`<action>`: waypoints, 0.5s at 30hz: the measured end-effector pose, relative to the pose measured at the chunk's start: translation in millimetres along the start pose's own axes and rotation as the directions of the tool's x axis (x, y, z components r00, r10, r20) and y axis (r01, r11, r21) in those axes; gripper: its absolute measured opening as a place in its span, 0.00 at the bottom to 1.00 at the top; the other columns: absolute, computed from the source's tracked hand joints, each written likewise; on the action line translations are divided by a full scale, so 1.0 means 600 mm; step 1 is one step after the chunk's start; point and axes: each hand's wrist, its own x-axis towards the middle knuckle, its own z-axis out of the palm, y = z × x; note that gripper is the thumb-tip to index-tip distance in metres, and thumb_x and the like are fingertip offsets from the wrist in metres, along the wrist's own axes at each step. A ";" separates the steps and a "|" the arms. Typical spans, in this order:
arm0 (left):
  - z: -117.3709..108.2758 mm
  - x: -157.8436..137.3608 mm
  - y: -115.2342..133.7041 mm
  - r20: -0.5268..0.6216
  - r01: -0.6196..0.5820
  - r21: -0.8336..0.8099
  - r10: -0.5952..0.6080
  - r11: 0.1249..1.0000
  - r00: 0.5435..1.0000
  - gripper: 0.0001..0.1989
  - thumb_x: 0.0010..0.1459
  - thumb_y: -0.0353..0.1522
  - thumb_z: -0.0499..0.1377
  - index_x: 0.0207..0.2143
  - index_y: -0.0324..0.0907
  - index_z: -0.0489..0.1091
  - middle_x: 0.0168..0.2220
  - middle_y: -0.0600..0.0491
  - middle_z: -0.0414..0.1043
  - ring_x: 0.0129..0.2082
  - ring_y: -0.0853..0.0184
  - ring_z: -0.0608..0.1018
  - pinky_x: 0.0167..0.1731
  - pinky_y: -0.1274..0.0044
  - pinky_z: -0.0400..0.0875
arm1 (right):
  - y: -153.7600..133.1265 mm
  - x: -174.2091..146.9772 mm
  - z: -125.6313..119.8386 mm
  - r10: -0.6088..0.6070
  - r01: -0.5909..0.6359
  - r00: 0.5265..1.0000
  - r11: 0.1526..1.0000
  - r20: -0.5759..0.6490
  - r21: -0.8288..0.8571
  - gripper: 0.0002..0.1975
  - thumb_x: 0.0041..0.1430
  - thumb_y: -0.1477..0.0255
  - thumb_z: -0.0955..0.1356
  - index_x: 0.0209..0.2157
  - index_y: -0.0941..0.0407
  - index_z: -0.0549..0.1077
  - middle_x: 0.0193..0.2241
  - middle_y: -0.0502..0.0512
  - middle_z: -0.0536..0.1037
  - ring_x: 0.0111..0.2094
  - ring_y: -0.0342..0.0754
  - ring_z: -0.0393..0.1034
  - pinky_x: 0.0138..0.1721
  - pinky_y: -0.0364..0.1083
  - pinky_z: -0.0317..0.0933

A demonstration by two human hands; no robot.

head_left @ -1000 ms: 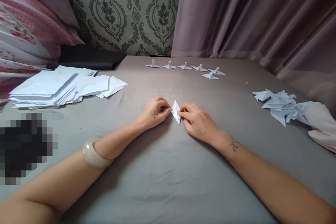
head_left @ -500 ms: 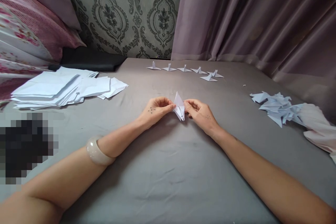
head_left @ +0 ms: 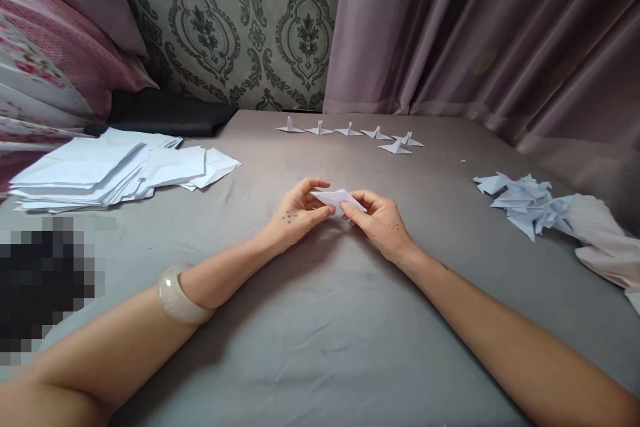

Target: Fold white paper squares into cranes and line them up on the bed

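Observation:
A small white folded paper [head_left: 336, 197], pointed at both ends like an origami piece, lies nearly level above the grey cloth. My right hand [head_left: 381, 221] pinches its right end, thumb on top and fingers beneath. Around its left tip is my left hand [head_left: 303, 210], with thumb and forefinger apart. Whether the left hand's lower fingers touch the paper is hidden. A pale bangle [head_left: 181, 295] circles my left forearm.
Several folded paper birds [head_left: 349, 130] stand in a row at the back. To the left is a stack of white paper sheets [head_left: 80, 163], near a black folded item [head_left: 170, 113]. More folded paper pieces [head_left: 527, 203] are heaped at right beside a pale cloth [head_left: 603, 233].
The folded paper has turned from upright to lying sideways. My left thumb and forefinger have come apart from their pinch, while my right thumb has moved onto the paper.

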 end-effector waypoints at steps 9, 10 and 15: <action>-0.004 -0.006 0.013 0.044 -0.379 0.663 0.473 0.645 0.880 0.05 0.59 0.34 0.60 0.37 0.44 0.71 0.38 0.51 0.74 0.43 0.65 0.71 0.48 0.71 0.64 | 0.015 -0.015 0.004 -0.556 0.483 0.830 0.673 0.047 -0.561 0.08 0.60 0.76 0.62 0.35 0.53 0.71 0.33 0.54 0.74 0.34 0.46 0.69 0.38 0.44 0.63; -0.004 -0.007 0.015 0.067 -0.389 0.697 0.485 0.603 0.872 0.04 0.60 0.34 0.59 0.36 0.44 0.72 0.38 0.51 0.75 0.43 0.64 0.71 0.48 0.70 0.64 | 0.014 -0.017 0.003 -0.562 0.488 0.824 0.639 0.072 -0.595 0.09 0.61 0.76 0.61 0.36 0.53 0.71 0.34 0.54 0.74 0.35 0.46 0.69 0.39 0.44 0.62; -0.008 -0.007 0.013 0.159 -0.454 0.759 0.543 0.466 0.824 0.07 0.63 0.32 0.54 0.34 0.44 0.71 0.36 0.51 0.76 0.42 0.65 0.73 0.47 0.71 0.63 | 0.015 -0.017 -0.005 -0.622 0.513 0.769 0.462 0.148 -0.723 0.10 0.62 0.76 0.61 0.40 0.53 0.71 0.37 0.56 0.74 0.37 0.48 0.67 0.41 0.45 0.59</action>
